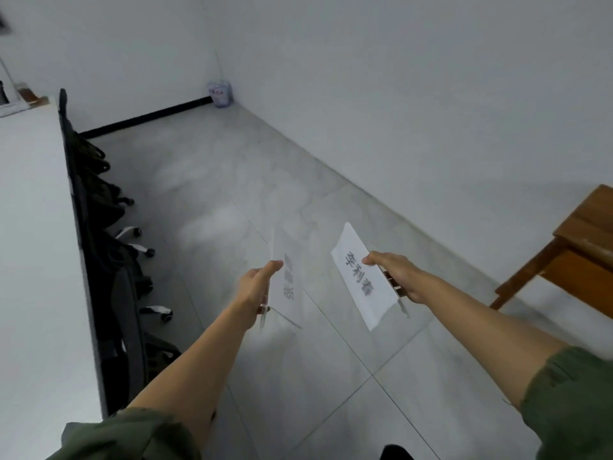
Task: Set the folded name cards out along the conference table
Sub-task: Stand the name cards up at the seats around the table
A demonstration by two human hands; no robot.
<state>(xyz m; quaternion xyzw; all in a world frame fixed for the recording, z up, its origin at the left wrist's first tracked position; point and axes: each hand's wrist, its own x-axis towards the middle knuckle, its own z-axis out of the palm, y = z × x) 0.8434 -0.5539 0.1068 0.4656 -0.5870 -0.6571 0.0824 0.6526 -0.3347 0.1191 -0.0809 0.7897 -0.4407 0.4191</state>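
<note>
View: head camera, looking down along both outstretched bare forearms.
Left hand [257, 287]: raised over the floor; the thumb lies on top of a card's near edge and pinches it. The other fingers are hidden beneath the paper, so I cannot tell how they lie.
Left white folded paper name card [288, 293]: grey printed characters, motion-blurred; held in the air in the left hand, apart from the tabletop and to the right of the chairs.
Right hand [398, 277]: raised over the floor; the fingers [373, 259] pinch a second card, thumb pressed on its printed face, the rest curled under its right edge and only partly seen.
Right white folded paper name card [360, 277]: dark printed characters, tilted, face up; held in the air in the right hand, near the left card but not touching it.
White conference tabletop [30, 244]: long slab along the left edge; small blurred items at its far end, not identifiable.
Black wheeled office chairs [112, 260]: a row pushed in against the tabletop's right side.
Grey tiled floor [252, 167]: beneath both cards.
Brown wooden side table [574, 240]: at the right edge, beside the wall.
Pale printed bucket [219, 93]: in the far corner, on the floor.
Olive-green sleeves [570, 403]: pushed up on both arms.
</note>
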